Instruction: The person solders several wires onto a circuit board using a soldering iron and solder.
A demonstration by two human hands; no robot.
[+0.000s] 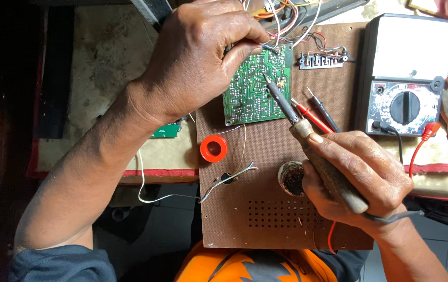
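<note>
Green circuit board lies solder side up at the far edge of a brown perforated hardboard panel on the table. Left hand closed on the board's far corner, thumb and fingers pinching it. Right hand wrapped shut around the wooden handle of a soldering iron; its tip rests on the board near the right edge. Many joints already look soldered; how many remain, cannot tell. Right of the board: red and black probes, then an analog multimeter. Near side: red solder spool, small round flux tin.
</note>
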